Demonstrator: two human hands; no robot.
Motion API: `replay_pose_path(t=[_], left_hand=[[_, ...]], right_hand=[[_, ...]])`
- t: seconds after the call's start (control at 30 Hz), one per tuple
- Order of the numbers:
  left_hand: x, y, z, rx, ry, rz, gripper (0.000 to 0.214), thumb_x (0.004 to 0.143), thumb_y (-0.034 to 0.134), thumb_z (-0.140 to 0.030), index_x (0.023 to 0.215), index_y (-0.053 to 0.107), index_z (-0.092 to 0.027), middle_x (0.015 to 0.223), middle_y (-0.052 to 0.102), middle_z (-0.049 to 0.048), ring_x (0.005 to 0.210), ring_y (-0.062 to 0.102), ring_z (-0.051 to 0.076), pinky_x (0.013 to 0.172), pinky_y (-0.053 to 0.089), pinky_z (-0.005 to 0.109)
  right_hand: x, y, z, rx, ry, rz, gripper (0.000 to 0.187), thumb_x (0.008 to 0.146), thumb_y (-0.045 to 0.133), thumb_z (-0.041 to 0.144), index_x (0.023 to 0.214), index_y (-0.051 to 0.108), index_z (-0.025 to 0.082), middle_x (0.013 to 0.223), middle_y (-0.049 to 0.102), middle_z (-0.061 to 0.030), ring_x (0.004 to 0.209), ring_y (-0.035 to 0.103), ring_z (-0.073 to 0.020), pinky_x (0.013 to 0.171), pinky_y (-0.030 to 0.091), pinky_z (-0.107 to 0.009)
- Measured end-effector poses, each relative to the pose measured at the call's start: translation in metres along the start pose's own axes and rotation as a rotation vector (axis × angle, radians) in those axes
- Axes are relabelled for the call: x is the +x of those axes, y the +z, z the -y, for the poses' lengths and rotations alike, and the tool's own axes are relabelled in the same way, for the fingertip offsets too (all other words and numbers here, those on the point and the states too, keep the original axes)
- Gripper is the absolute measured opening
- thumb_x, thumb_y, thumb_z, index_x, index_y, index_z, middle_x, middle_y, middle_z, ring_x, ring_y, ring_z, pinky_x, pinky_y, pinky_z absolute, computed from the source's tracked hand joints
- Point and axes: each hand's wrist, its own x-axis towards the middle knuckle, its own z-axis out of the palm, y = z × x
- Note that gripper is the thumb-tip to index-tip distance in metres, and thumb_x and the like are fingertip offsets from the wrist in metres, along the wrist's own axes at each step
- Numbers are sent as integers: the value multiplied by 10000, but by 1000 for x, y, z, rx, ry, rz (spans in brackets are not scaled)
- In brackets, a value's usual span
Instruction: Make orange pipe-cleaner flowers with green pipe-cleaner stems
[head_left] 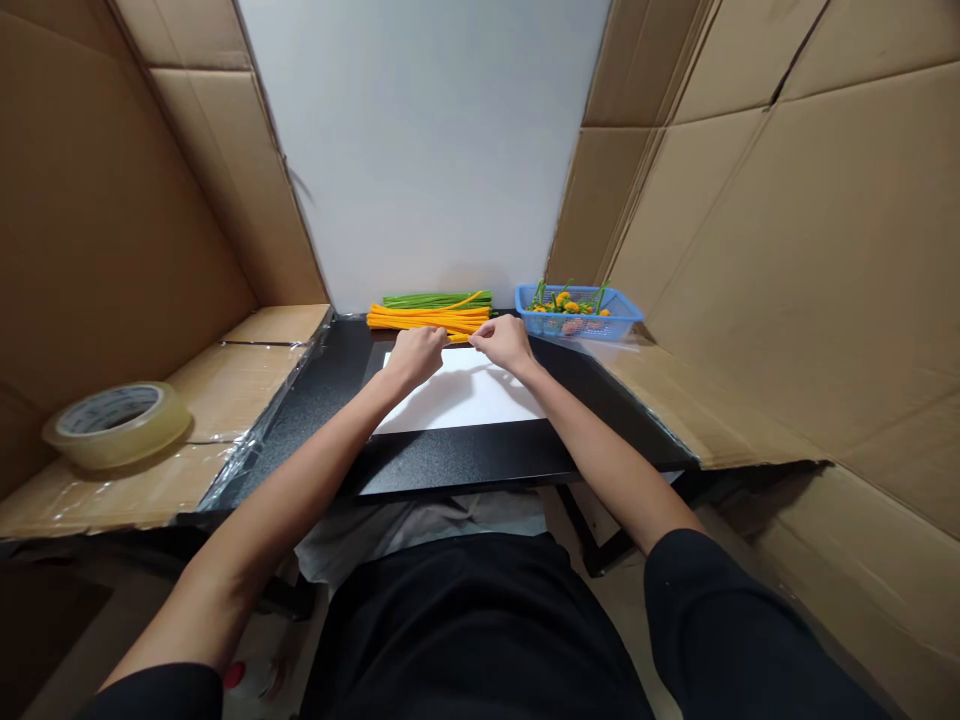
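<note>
Both my hands reach forward over a white sheet (465, 398) lying on the black table (465, 460). My left hand (415, 355) is curled closed, and my right hand (505, 343) is pinched closed. Between them runs an orange pipe cleaner (459, 337), gripped at both ends just in front of the pile of orange pipe cleaners (420, 318). Behind that pile lies a bundle of green pipe cleaners (435, 299).
A blue plastic basket (577, 312) holding small yellow-and-green pieces stands at the back right. A roll of clear tape (116, 422) rests on the cardboard ledge at the left. Cardboard walls close in both sides, with a white wall behind.
</note>
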Motion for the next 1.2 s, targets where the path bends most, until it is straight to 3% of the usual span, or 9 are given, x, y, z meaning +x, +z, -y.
replay_pose_path(t=[0.27,0.37,0.47,0.57,0.67,0.77,0.87,1.07,1.2], left_hand=[[0,1,0,-157,-145,-106,351,992,382,-293,969,701,-149,955,734,153,886,676,273,711,424,321],[2,-2,6,-283,-72,-157,341,977,413,-298,914,713,-149,901,736,122,835,655,234,732,425,302],[4,-4,18,-453,69,-156,339,951,442,-309,855,717,-137,759,694,70,701,592,175,690,409,267],[6,-8,33,-613,193,-48,373,932,458,-365,811,712,-120,635,591,18,585,488,126,589,355,239],[6,-18,42,-702,305,174,403,916,482,-428,818,716,-115,598,531,-4,536,432,101,538,322,227],[4,-31,43,-636,393,322,343,895,507,-383,821,727,-130,583,533,-8,515,402,90,520,302,223],[2,-38,38,-494,410,352,283,864,510,-292,821,751,-152,595,595,4,501,413,87,519,297,226],[0,-34,23,-273,439,342,270,828,504,-174,792,769,-205,692,694,26,559,532,114,565,343,246],[-4,-34,12,-53,387,268,262,830,525,-141,845,779,-202,749,710,72,625,587,166,600,364,274]], right_hand=[[3,2,-4,818,473,248,50,814,711,151,778,744,157,756,750,-48,669,664,-98,642,498,-203],[8,-3,-11,945,525,341,25,806,739,141,798,735,164,741,731,-30,684,655,-89,646,483,-195],[12,-7,-23,983,461,442,141,717,837,172,800,723,161,715,706,-12,680,641,-90,641,468,-202],[15,-11,-33,937,280,543,292,596,924,275,752,716,141,683,686,-10,671,627,-98,629,451,-211],[14,-17,-34,825,107,678,382,528,941,374,722,732,120,681,700,-33,643,610,-99,605,431,-207],[12,-21,-29,702,19,851,397,516,927,390,742,761,108,701,722,-53,616,588,-97,589,415,-209],[11,-21,-25,560,-11,952,375,521,909,368,764,781,113,692,723,-45,612,572,-101,587,407,-212],[11,-15,-20,263,-80,960,238,572,854,331,725,794,159,643,711,0,596,562,-111,599,398,-217],[6,-11,-5,-46,-230,763,60,620,794,137,624,779,195,626,718,-7,665,615,-154,651,398,-238]])
